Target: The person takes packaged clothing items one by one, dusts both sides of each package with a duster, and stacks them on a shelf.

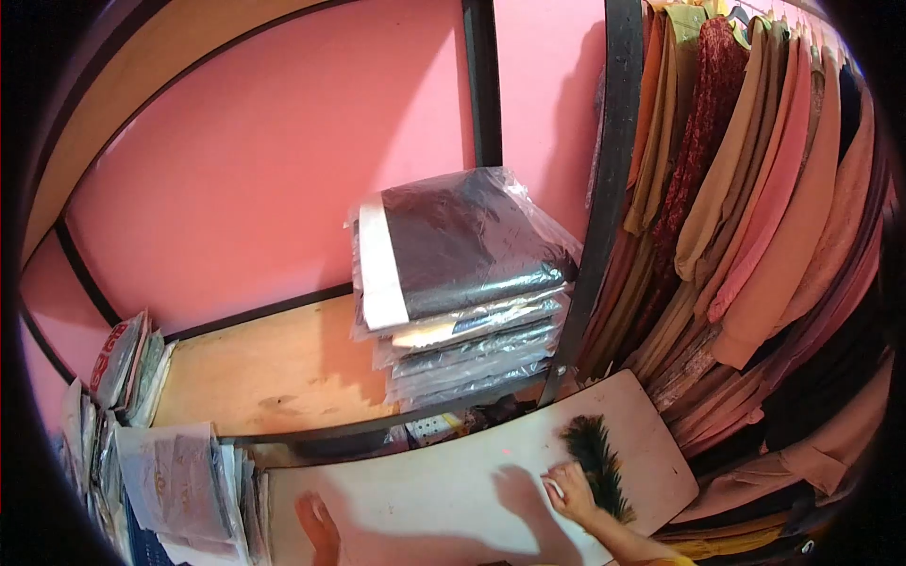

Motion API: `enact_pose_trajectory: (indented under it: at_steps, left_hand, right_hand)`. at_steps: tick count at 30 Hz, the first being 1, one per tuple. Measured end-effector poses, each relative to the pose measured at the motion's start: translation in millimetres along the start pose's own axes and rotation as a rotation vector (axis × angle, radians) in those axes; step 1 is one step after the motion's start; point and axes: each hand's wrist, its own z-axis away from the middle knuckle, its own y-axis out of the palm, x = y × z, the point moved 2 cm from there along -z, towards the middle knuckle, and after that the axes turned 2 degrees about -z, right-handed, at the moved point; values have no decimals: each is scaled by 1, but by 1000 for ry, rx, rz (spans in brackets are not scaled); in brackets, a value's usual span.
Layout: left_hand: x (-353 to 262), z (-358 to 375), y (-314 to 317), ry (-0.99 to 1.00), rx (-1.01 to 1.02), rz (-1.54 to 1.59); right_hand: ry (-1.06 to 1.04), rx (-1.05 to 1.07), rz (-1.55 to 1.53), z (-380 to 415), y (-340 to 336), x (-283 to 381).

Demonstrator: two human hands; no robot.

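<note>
Over the white board (425, 481), my right hand (569, 491) is raised with its fingers curled together; whether anything small is between them is too small to tell. Just right of it, a dark green feathery piece (596, 462) lies on the board. My left hand (316, 521) is above the board's left part, its fingers apart from the other hand and holding nothing visible. Shadows of both hands fall on the board.
A stack of plastic-wrapped folded garments (462, 255) rests on a wooden shelf (255, 368) behind the board. Packed bags (179, 481) stand at the left. Hanging clothes (755, 189) crowd the right side beside a dark post (609, 179).
</note>
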Motion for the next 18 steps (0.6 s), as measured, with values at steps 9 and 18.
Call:
enact_pose_trajectory:
  at_steps: [9, 18]
  left_hand:
    - [42, 245, -88, -260, 478, -683]
    - [97, 271, -83, -470, 525, -318]
  right_hand:
    - [-62, 481, 13, 150, 40, 20]
    - [-78, 522, 191, 169, 58, 10]
